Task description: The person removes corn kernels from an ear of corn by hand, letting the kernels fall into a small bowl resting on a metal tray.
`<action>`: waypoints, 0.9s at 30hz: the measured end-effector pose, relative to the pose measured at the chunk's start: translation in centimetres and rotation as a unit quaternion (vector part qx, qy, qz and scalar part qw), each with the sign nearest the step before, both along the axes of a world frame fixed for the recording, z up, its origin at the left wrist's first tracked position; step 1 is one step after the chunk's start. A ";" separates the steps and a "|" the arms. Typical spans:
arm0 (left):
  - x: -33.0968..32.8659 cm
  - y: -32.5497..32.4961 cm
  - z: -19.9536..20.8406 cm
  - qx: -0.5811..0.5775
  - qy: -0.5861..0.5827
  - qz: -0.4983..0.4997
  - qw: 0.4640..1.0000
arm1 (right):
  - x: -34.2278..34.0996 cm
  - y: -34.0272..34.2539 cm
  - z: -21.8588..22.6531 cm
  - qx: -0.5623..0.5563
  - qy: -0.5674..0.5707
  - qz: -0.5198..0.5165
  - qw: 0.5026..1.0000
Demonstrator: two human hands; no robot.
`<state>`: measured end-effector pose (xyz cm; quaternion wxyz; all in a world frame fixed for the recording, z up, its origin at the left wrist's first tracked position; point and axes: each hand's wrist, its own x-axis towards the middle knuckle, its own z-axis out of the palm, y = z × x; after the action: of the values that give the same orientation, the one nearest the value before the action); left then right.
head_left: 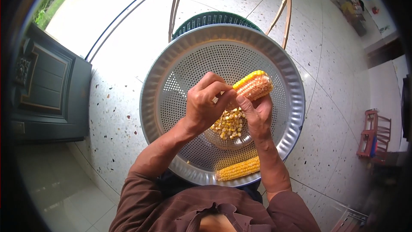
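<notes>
A partly shelled ear of corn (256, 85) is held above a wide round metal sieve (148, 103). Yellow kernels still line its upper side, while the side facing me is bare, pinkish cob. My right hand (260, 115) wraps the ear from below, thumb lying along it. At the ear's left end, my left hand (205, 102) is closed on it with bent fingers; a few pale kernels show between them. Loose kernels (229, 124) lie heaped in the middle of the sieve, under my hands. Another ear of corn (238, 169), full of kernels, rests inside the near rim, partly behind my right forearm.
Beneath the sieve's far side shows a green basket (216, 16) with tall wooden handles (287, 8). Speckled tile floor (116, 116) surrounds it. A dark panelled door (47, 86) stands at left beside a bright doorway. Reddish wooden chairs (374, 135) are at right.
</notes>
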<state>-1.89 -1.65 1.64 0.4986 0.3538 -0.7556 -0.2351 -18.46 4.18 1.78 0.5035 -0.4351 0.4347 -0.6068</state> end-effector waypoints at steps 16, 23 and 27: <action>-0.1 0.3 0.1 0.046 0.000 -0.030 0.998 | 0.2 0.4 -0.6 -0.035 0.127 -0.042 0.990; 0.8 -0.1 0.2 0.257 0.066 -0.117 0.957 | -0.5 -0.3 -0.6 -0.024 -0.005 -0.039 0.999; 1.3 -0.8 0.6 0.290 0.117 -0.204 0.928 | -1.2 -0.4 -0.7 0.001 -0.060 -0.042 0.997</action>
<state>-0.60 -2.43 2.22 0.4001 0.2911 -0.6469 -0.5803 -19.67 3.80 1.13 0.5031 -0.3792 0.4222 -0.6518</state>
